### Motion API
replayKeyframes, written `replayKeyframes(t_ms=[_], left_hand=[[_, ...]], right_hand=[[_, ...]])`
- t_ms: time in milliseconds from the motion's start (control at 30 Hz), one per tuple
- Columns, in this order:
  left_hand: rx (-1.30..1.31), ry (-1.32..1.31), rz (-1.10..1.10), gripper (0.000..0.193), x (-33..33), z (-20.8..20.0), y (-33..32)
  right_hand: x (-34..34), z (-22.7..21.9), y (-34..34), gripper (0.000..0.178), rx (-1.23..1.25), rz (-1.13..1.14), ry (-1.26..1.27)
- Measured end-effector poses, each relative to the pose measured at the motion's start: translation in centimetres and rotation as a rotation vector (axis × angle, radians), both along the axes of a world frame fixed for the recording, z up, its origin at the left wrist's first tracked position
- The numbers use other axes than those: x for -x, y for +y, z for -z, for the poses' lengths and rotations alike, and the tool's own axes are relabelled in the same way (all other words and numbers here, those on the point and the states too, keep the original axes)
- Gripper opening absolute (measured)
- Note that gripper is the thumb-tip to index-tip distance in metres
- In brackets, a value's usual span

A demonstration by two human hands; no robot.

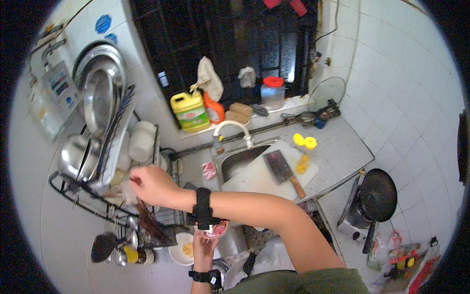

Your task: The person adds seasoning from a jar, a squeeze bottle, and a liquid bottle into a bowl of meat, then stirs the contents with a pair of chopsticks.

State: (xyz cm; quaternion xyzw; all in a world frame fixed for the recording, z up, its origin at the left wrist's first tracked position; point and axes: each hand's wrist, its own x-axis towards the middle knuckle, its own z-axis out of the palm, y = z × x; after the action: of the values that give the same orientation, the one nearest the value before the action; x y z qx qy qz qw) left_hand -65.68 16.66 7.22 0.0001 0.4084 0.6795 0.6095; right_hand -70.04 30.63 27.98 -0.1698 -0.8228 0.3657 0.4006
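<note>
My right forearm crosses in front of me to the left. My right hand [152,187] is at the dish rack [169,215], its fingers curled closed; what they hold, if anything, is hidden. Beneath it are a pale, unclear item and dark brown utensils [147,219]. Lower down, my left hand [203,246] grips a bowl of pinkish raw meat [216,230], partly covered by my right wrist strap. Left of that hand, a white bowl [175,255] holds something pale yellow.
A cleaver [279,167] lies on a white cutting board [247,182] overlapping the sink [235,166]. A small yellow-capped jar [302,164] stands beside it. At right, a black wok [379,195] sits on a stove. Metal basins [100,93] lean on the upper rack, ladles [120,255] hang below.
</note>
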Motion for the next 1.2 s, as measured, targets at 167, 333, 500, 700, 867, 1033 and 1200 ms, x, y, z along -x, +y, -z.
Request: replayKeyframes(t_ms=[167,333,500,700,867,1033,1200], left_hand=[[0.112,0.121,0.047,0.052,-2.2,0.9,1.5],[0.070,0.030,0.102,0.043,-3.0,3.1,5.5],[0.051,0.178,0.175,0.044,-6.1,2.1,11.4],[0.131,0.193,0.095,0.037,-9.9,0.4,14.2],[0.155,0.128,0.013,0.047,-12.3,-1.0,15.6],[0.141,0.104,0.023,0.048,-12.1,-0.1,16.0],[0.111,0.107,0.056,0.052,-10.9,0.2,16.6]], right_hand=[[-12.6,-6.6,5.0,0.012,0.502,-0.148,0.290],[-23.9,-0.6,5.5,0.015,1.024,-0.214,-0.065],[-31.1,2.4,1.1,0.056,1.121,-0.194,-0.153],[-37.8,4.6,1.2,0.038,0.642,-0.469,-0.294],[-38.9,7.9,8.6,0.029,0.151,-0.131,-0.380],[-37.1,9.0,12.3,0.020,0.331,0.048,-0.189],[-33.7,11.0,13.4,0.006,0.243,0.134,-0.241]])
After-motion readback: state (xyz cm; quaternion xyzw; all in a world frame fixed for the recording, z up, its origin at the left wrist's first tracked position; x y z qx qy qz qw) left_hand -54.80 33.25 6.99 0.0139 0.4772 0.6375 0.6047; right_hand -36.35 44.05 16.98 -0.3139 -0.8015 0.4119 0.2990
